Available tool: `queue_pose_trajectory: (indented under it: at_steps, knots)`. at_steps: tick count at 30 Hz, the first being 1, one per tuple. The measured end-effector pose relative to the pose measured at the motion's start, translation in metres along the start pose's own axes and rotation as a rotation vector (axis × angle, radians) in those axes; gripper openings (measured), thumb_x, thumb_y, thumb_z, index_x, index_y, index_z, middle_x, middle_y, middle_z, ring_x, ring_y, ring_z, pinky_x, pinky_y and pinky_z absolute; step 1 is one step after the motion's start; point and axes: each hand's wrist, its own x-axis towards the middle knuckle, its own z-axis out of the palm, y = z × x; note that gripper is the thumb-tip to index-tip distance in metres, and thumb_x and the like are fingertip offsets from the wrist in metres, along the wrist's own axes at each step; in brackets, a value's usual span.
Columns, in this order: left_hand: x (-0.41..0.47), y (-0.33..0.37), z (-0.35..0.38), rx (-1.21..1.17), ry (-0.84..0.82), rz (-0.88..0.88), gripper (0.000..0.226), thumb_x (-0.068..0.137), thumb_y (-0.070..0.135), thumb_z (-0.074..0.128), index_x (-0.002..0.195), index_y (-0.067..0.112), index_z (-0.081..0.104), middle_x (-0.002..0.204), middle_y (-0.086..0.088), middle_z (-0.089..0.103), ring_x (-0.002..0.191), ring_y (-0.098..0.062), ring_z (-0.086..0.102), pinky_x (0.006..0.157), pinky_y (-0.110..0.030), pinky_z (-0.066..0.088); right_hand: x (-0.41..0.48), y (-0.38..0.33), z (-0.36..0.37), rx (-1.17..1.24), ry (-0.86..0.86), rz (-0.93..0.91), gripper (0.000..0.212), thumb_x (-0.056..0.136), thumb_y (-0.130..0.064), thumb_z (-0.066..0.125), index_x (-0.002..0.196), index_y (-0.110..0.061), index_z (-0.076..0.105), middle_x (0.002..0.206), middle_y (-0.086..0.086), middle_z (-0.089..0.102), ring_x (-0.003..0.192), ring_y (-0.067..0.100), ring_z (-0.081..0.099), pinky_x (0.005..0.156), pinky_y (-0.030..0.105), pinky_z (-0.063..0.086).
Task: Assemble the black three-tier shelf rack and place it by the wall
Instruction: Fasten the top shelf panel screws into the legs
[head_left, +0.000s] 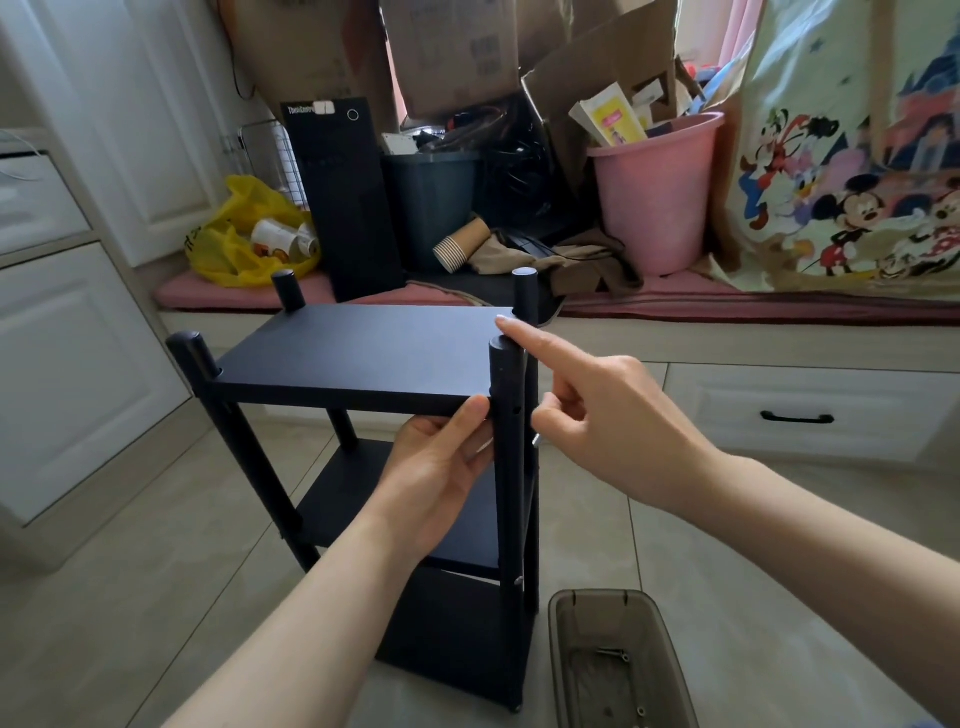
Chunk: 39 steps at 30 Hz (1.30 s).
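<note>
Rack (457, 623) stands upright on the floor tiles, not yet by a wall. Left hand (441, 467) pinches the front edge of the top shelf (358, 348) beside the near post (506, 519). Right hand (608, 415): forefinger stretched onto the shelf corner, other fingers curled round a small metal piece (537, 440), probably a screw. Risk: the shelf shifts off the post hole, or the piece drops.

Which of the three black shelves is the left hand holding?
The top shelf: the left hand pinches its front edge beside the near right post; the middle shelf and bottom shelf sit lower, ungripped.
</note>
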Motion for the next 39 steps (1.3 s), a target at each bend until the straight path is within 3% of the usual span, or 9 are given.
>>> queue_pose_trajectory:
  at_steps: [4,7,13,20,24,27,29,33,39]
  knots:
    - [0.001,0.003,-0.002,0.008,-0.014,0.001,0.027,0.097,0.02,0.059,0.116,0.008,0.075,0.131,-0.02,0.067,0.125,-0.033,0.063,0.093,-0.036,0.056,0.007,-0.011,0.002,-0.07,0.035,0.004,0.067,0.082,-0.009,0.059,0.145,-0.031,0.048,0.054,-0.014,0.05,0.058,0.011,0.05,0.071,0.041,0.053]
    - [0.001,0.003,-0.002,0.006,-0.024,-0.001,0.03,0.097,0.02,0.059,0.119,0.005,0.072,0.131,-0.02,0.066,0.124,-0.034,0.063,0.094,-0.038,0.056,0.006,-0.012,0.001,-0.061,0.042,0.016,0.068,0.082,-0.005,0.06,0.145,-0.028,0.049,0.057,-0.01,0.054,0.061,0.016,0.054,0.074,0.042,0.053]
    - [0.001,0.004,-0.001,0.005,-0.008,-0.005,0.03,0.093,0.021,0.062,0.116,0.006,0.072,0.126,-0.019,0.069,0.121,-0.034,0.065,0.091,-0.04,0.057,0.004,-0.009,0.006,0.009,0.058,0.018,0.075,0.079,-0.002,0.059,0.147,-0.031,0.046,0.05,-0.016,0.043,0.055,0.012,0.046,0.069,0.033,0.05]
    - [-0.001,0.003,0.0,0.002,-0.027,-0.005,0.023,0.095,0.022,0.061,0.108,0.013,0.078,0.125,-0.017,0.07,0.121,-0.032,0.065,0.09,-0.038,0.057,-0.001,0.0,0.01,0.213,0.0,0.059,0.073,0.086,0.001,0.055,0.146,-0.038,0.042,0.056,-0.013,0.045,0.053,0.006,0.042,0.061,0.009,0.039]
    - [-0.002,0.003,-0.001,0.01,-0.063,-0.008,0.029,0.095,0.024,0.064,0.118,0.007,0.074,0.13,-0.019,0.067,0.125,-0.033,0.063,0.094,-0.037,0.056,-0.006,-0.001,0.008,0.287,0.097,0.058,0.047,0.092,-0.002,0.055,0.131,-0.027,0.052,0.063,-0.002,0.052,0.056,0.013,0.047,0.064,0.024,0.047]
    - [-0.001,0.003,-0.001,0.024,-0.051,-0.002,0.03,0.094,0.025,0.067,0.117,0.007,0.074,0.13,-0.019,0.067,0.125,-0.032,0.063,0.095,-0.037,0.055,-0.01,0.0,0.005,0.278,0.148,0.079,0.021,0.093,-0.006,0.061,0.108,-0.02,0.063,0.066,-0.005,0.06,0.064,0.018,0.059,0.072,0.036,0.05]
    - [0.0,0.005,-0.002,0.037,-0.058,-0.001,0.031,0.091,0.025,0.07,0.116,0.008,0.075,0.128,-0.018,0.068,0.123,-0.032,0.064,0.096,-0.038,0.055,-0.013,0.0,0.004,0.246,0.157,0.076,0.01,0.091,-0.008,0.067,0.091,-0.018,0.07,0.072,-0.008,0.067,0.072,0.013,0.066,0.071,0.032,0.052]
    - [-0.001,0.008,-0.005,0.058,-0.103,-0.017,0.03,0.087,0.02,0.072,0.114,0.008,0.077,0.124,-0.018,0.07,0.121,-0.031,0.066,0.097,-0.038,0.055,-0.02,0.001,0.002,0.24,0.179,0.082,0.015,0.084,-0.008,0.075,0.082,-0.023,0.073,0.075,-0.013,0.071,0.077,0.007,0.068,0.069,0.014,0.05]
    - [-0.003,0.008,-0.003,0.052,-0.08,-0.038,0.03,0.08,0.018,0.075,0.108,0.009,0.079,0.121,-0.016,0.072,0.117,-0.029,0.068,0.095,-0.037,0.056,-0.026,0.005,-0.005,0.152,0.261,0.037,0.008,0.078,-0.017,0.081,0.083,-0.021,0.075,0.073,-0.015,0.07,0.073,0.008,0.067,0.069,0.019,0.052]
